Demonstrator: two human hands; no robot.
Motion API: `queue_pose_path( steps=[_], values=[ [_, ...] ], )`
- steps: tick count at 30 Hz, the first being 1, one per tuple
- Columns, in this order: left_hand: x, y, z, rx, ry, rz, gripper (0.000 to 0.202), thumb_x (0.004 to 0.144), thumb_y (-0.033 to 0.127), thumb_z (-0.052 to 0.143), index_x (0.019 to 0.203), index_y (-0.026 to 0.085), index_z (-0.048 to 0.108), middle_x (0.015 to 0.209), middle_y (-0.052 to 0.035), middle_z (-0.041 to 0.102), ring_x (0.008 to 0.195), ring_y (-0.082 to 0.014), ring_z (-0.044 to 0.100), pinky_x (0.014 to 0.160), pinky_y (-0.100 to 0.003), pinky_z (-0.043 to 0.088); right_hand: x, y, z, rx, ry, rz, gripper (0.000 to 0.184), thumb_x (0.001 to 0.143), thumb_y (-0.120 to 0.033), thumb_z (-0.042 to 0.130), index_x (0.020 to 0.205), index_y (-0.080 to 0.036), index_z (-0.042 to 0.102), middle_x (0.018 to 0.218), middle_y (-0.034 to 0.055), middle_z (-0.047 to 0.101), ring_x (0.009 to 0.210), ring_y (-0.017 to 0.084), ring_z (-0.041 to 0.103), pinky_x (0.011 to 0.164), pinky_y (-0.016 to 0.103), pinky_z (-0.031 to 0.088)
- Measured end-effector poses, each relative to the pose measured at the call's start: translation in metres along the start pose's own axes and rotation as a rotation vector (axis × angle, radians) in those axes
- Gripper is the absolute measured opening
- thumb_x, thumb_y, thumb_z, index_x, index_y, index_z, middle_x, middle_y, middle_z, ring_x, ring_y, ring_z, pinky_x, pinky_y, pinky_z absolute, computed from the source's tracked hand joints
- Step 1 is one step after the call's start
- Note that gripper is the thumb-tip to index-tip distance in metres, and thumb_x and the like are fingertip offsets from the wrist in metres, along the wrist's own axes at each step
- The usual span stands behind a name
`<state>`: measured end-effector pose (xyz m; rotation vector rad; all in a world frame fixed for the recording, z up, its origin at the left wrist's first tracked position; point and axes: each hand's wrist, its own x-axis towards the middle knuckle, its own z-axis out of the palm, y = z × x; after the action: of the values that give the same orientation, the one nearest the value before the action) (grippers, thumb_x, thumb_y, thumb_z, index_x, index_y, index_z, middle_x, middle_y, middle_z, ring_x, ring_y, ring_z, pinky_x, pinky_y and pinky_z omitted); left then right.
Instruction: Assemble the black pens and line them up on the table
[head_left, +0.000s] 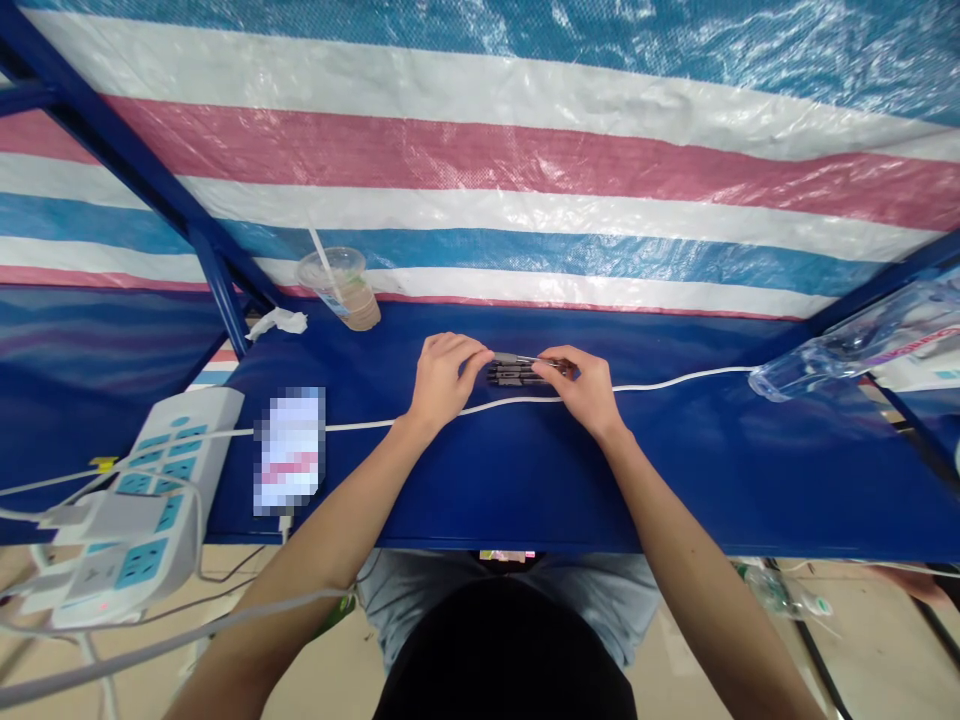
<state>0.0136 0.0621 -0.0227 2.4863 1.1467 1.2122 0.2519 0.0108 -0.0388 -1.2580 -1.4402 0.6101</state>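
Note:
Several dark pens (513, 377) lie side by side on the blue table (510, 480), between my two hands. Above them a grey-and-clear pen (514, 358) spans from one hand to the other. My left hand (444, 378) pinches its left end between thumb and fingertips. With thumb and fingers closed, my right hand (581, 385) grips the right end of that pen, and its fingers partly cover the right ends of the pens below. A white cable (510, 402) runs across the table just in front of the pens and passes under both arms.
A plastic cup with a straw (349, 295) stands back left beside a crumpled tissue (277, 322). At left are a phone (289, 450) and a large power strip (157, 500) with plugged cables. A clear bottle (810, 365) lies at right. Striped sheeting (480, 160) hangs behind.

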Motion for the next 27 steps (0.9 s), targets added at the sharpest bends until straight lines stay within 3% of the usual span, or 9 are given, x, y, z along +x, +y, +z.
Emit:
queue_pose_path(
  steps=[5, 9, 12, 18, 27],
  values=[
    [0.0, -0.001, 0.0, -0.018, -0.016, -0.035, 0.034, 0.112, 0.045, 0.052, 0.101, 0.022, 0.075, 0.099, -0.0042, 0.08, 0.095, -0.0221, 0.071, 0.098, -0.04, 0.048, 0.004, -0.009, -0.006, 0.525, -0.037, 0.276, 0.051, 0.084, -0.072, 0.08, 0.096, -0.022, 0.078, 0.073, 0.0009, 0.07, 0.054, 0.013, 0.054, 0.05, 0.027, 0.038],
    [0.0, 0.002, 0.0, -0.045, -0.068, -0.026, 0.031, 0.111, 0.043, 0.053, 0.104, 0.022, 0.074, 0.101, -0.0041, 0.08, 0.095, -0.0217, 0.07, 0.096, -0.038, 0.049, 0.006, -0.015, -0.01, 0.849, -0.134, 0.448, 0.072, 0.09, -0.089, 0.056, 0.102, -0.021, 0.077, 0.07, 0.0013, 0.065, 0.051, 0.011, 0.05, 0.046, 0.026, 0.039],
    [0.0, 0.003, -0.001, -0.056, -0.084, -0.005, 0.03, 0.111, 0.042, 0.054, 0.103, 0.021, 0.073, 0.101, -0.0041, 0.079, 0.095, -0.0216, 0.07, 0.096, -0.038, 0.049, 0.006, -0.016, -0.009, 0.994, -0.191, 0.517, 0.074, 0.096, -0.088, 0.048, 0.1, -0.02, 0.076, 0.066, -0.0006, 0.058, 0.048, 0.01, 0.046, 0.044, 0.024, 0.039],
    [0.0, 0.003, -0.001, -0.07, -0.078, -0.001, 0.028, 0.111, 0.041, 0.053, 0.107, 0.021, 0.072, 0.105, -0.0052, 0.079, 0.099, -0.0221, 0.07, 0.096, -0.037, 0.05, 0.003, -0.016, -0.007, 1.091, -0.188, 0.521, 0.053, 0.105, -0.069, 0.055, 0.091, -0.021, 0.071, 0.062, -0.0043, 0.05, 0.046, 0.007, 0.037, 0.042, 0.019, 0.037],
    [0.001, 0.003, -0.001, -0.059, -0.095, 0.019, 0.028, 0.112, 0.04, 0.052, 0.107, 0.021, 0.071, 0.105, -0.0054, 0.078, 0.097, -0.0225, 0.069, 0.094, -0.038, 0.05, 0.005, -0.017, -0.009, 1.019, -0.174, 0.551, 0.051, 0.1, -0.072, 0.062, 0.089, -0.022, 0.069, 0.061, -0.0051, 0.047, 0.048, 0.008, 0.04, 0.044, 0.021, 0.037]
  ],
)
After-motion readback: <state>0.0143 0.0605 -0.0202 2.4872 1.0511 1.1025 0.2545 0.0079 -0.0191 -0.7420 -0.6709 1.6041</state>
